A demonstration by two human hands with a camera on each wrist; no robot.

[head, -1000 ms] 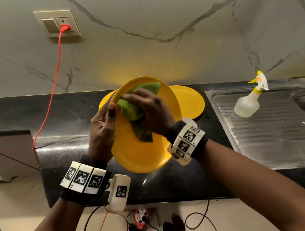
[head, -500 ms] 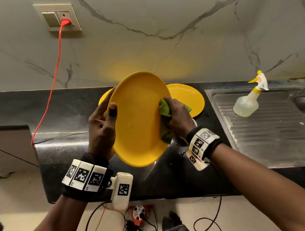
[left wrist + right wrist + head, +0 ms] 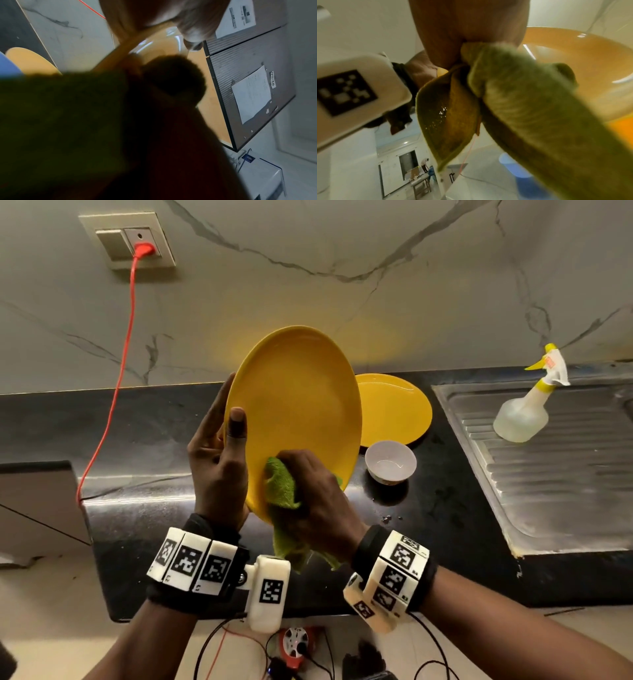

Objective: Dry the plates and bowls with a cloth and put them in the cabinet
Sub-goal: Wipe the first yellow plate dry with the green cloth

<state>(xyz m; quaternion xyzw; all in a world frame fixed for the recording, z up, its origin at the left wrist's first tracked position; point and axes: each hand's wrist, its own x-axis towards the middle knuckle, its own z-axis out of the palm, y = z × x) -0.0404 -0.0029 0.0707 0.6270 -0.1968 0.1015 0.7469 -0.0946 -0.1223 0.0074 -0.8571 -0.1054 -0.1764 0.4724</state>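
The black tabletop (image 3: pixel 144 440) carries a steel sink drainboard (image 3: pixel 548 491) at the right, with a spray bottle (image 3: pixel 524 409) standing on it. Held above the tabletop, tilted nearly on edge, is the yellow plate (image 3: pixel 301 405); it appears rigid and smooth, probably slippery where wet, and likely to break or chip if dropped, so the rim is the sound place to hold it. The left hand (image 3: pixel 215 463) grips that rim at the left edge, thumb on the face and fingers behind. A second yellow plate (image 3: pixel 394 409) lies flat on the tabletop behind it. The right hand (image 3: pixel 318 498) clasps the green cloth (image 3: pixel 282 491), soft and bunched, against the held plate's lower edge. The small white bowl (image 3: pixel 390 462) stands upright just beside the flat plate; a glint inside suggests a little water, otherwise nothing. The cabinet is not identifiable from the head view.
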